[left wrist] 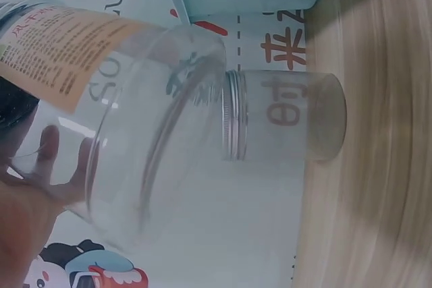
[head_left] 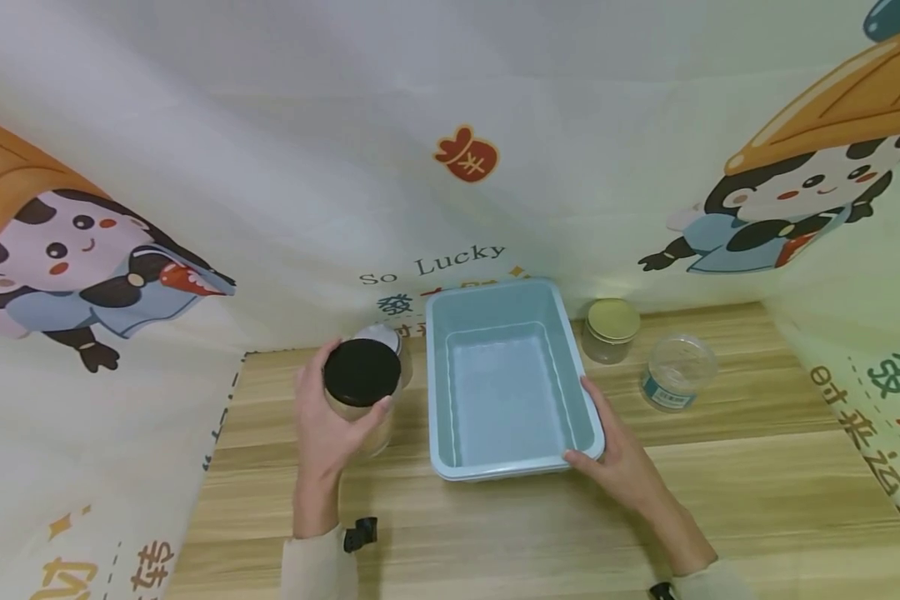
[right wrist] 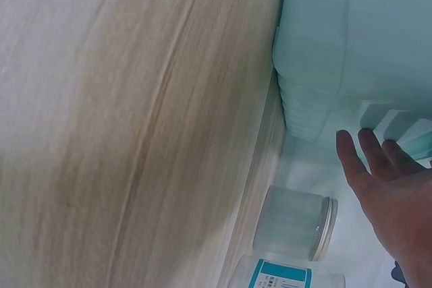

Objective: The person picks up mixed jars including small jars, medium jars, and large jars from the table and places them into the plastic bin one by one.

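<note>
My left hand (head_left: 328, 425) grips a large clear jar (left wrist: 158, 126) round its upper part, just under the black lid (head_left: 362, 372). A printed orange label (left wrist: 64, 52) shows on the jar's side. Behind it a smaller clear jar (left wrist: 283, 116) with a silver lid (head_left: 378, 337) stands on the table, partly hidden in the head view. At the near right corner of a light blue plastic bin (head_left: 441, 392), my right hand (head_left: 622, 467) holds on, thumb at the front rim and fingers (right wrist: 378, 156) against the outer right wall. The bin's inside holds nothing.
Right of the bin stand a clear jar with a gold lid (head_left: 612, 320) and a lidless clear jar (head_left: 678, 373) with a blue label. The wood-grain table (head_left: 495, 533) ends at a printed cloth backdrop (head_left: 307, 208), which also hangs along both sides.
</note>
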A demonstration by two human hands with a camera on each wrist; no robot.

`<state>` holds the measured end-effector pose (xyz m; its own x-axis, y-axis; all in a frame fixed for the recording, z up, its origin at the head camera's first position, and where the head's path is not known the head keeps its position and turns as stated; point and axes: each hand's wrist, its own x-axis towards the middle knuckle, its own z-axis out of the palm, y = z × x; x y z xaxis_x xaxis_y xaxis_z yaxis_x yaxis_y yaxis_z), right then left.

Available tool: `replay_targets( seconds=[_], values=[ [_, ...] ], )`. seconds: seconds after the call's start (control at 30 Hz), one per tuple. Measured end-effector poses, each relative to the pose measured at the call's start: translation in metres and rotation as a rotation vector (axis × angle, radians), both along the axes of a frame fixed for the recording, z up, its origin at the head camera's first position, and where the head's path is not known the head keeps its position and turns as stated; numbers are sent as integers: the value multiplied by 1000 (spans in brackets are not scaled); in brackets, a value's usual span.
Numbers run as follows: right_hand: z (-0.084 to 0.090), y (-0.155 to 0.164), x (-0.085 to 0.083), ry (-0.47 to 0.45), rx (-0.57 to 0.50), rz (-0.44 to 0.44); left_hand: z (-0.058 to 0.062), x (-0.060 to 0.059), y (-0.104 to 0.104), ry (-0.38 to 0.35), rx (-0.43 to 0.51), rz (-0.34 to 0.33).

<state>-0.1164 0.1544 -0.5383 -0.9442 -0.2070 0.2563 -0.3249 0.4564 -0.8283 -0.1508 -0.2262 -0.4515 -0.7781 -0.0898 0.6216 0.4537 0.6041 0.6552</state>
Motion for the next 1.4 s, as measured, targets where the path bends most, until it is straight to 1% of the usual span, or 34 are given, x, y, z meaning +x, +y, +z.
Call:
replay_targets(
  seconds=[0.13, 0.33, 0.57, 0.63, 0.87, 1.07, 1.17, 1.27, 1.4],
  values=[
    [-1, 1, 0, -9, -4, -2, 3, -2, 4, -35, 8, -24],
    [-1, 0, 0, -2, -9, 3, 6, -3, 7, -37, -4, -32],
    [-2, 0, 0, -1, -13, 1, 10, -7, 10, -25, 50, -108],
    [-2, 0, 0, -4, -13, 0, 12, -8, 12, -29, 44, -118],
    [-1, 0, 1, -14, -32, 8, 15, -10, 19, -66, -27, -86],
    [-2, -1, 1, -10, -31, 1, 17, -12, 23, -86, -62, -90],
    [-2, -1, 0, -13, -30, 3, 18, -13, 24, -102, -85, -81],
    [-2, -1, 0, -17, -36, 9, 22, -15, 25, -112, -121, -78],
    [-2, -1, 0, -17, -47, 10, 28, -17, 27, -104, -188, -88]
  ],
)
